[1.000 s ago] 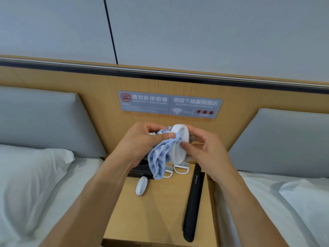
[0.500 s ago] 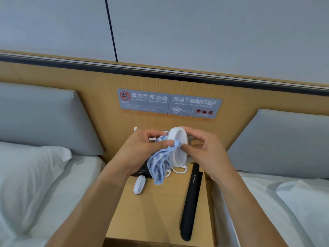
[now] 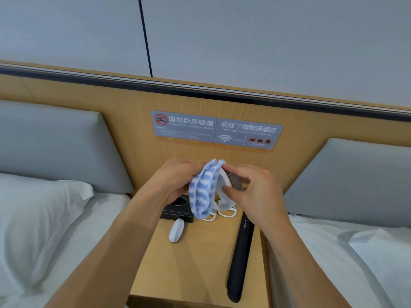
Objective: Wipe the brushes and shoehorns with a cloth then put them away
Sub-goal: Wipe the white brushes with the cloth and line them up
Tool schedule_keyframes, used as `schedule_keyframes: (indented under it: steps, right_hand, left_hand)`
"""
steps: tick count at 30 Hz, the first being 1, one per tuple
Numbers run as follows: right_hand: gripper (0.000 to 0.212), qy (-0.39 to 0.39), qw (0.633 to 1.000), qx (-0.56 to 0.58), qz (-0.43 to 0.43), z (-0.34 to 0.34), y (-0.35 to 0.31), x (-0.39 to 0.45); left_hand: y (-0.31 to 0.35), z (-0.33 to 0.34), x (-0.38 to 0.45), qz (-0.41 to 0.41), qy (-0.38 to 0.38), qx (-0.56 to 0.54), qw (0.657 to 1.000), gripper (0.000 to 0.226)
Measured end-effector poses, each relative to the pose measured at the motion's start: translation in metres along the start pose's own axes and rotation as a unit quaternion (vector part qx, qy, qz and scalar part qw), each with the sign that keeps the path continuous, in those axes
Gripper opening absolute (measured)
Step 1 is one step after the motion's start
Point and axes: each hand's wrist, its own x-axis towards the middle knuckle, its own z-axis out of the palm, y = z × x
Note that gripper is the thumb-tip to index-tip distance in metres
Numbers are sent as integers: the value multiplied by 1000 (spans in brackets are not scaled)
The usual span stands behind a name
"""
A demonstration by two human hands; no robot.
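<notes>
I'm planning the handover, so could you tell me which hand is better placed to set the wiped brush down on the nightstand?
Right, probably. The right hand already grips the brush above the nightstand, while the left hand holds only the cloth against it.

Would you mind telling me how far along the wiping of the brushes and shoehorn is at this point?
Nothing visibly put away yet. In hand: the left hand presses the blue-and-white checked cloth against the white oval brush held by the right hand. Left on the wooden nightstand: the small white brush, two white looped-handle brushes and the long black shoehorn; whether those are wiped is unclear.
</notes>
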Motion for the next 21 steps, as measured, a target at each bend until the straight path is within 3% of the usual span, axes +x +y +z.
schedule_keyframes:
  steps: [5,8,13,21]
  right_hand:
    - [55,-9,993,93,70,3,8,2]
    - [51,-7,981,165,101,6,15,3]
    - [39,-24,909,360,207,10,24,2]
    - [30,-52,835,437,329,21,42,0]
  left_hand:
    - [-2,-1,-4,54,-18,5,998,47]
    - [-5,-2,-6,106,-52,32,993,26]
    - [-17,2,-9,201,-41,74,976,14]
    - [-39,6,-10,246,-30,178,952,18]
